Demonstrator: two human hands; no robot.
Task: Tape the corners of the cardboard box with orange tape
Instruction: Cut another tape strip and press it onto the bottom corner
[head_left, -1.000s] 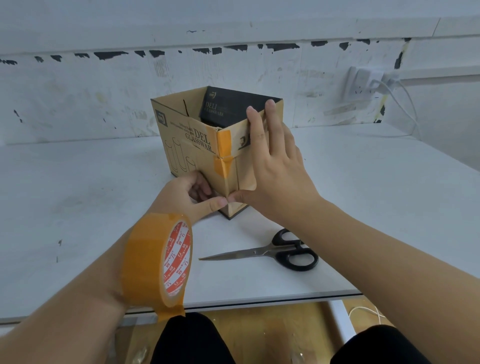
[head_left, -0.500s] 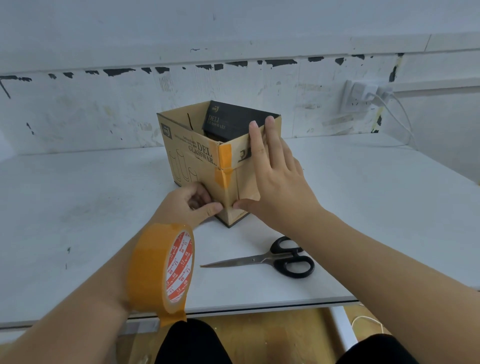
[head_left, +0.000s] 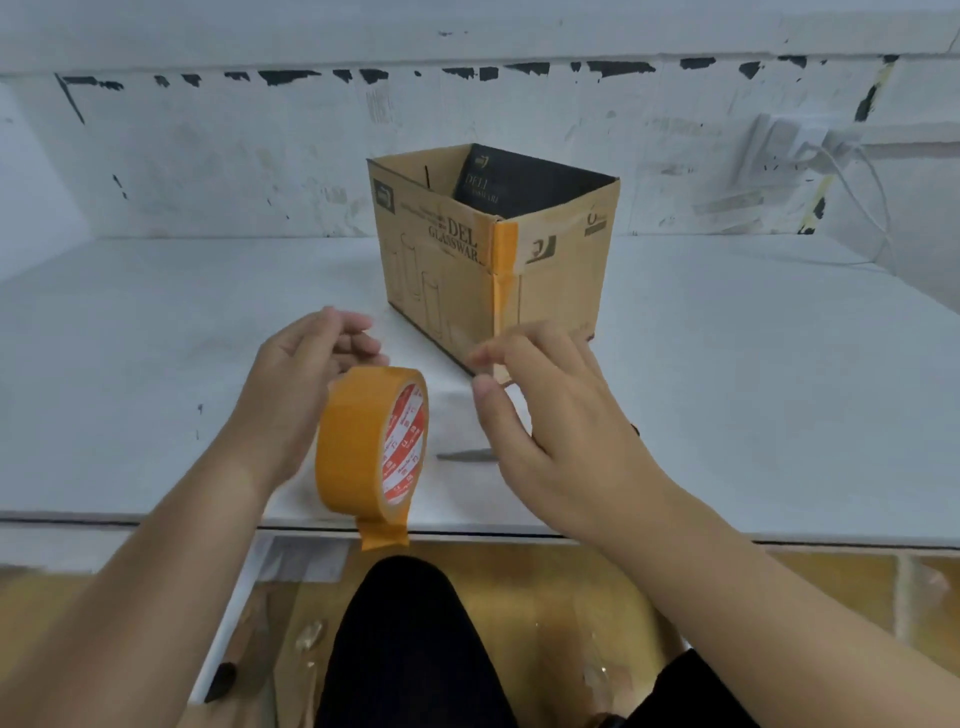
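Moved: both your hands are off the cardboard box (head_left: 493, 249) now. Half a second ago your right hand lay flat on its near corner and your left thumb pressed low on the same edge.
Left hand (head_left: 306, 374): pulled back towards you, fingers loosely curled, gripping nothing. The orange tape roll (head_left: 371, 444) rides on that wrist like a bracelet, its loose end hanging below the roll.
Right hand (head_left: 550, 415): lifted clear, just short of the box's bottom corner, fingers spread and relaxed, holding nothing; blurred, so it reads as mid-motion.
Box: upright on the white table (head_left: 727, 389), beyond both hands, top open, a dark inner carton (head_left: 519, 182) inside.
Tape strip (head_left: 505, 270): runs down the corner facing you, from the rim towards the base; its lower end is hidden behind your right fingers.
Scissors (head_left: 467, 455): only a blade tip shows, under your right hand.
Meaning: this corner looks done and pressed. The other corners show no orange from here; the far ones you cannot see.
Next, likely: turn the box to a bare corner, then pull fresh tape from the roll at your left wrist.
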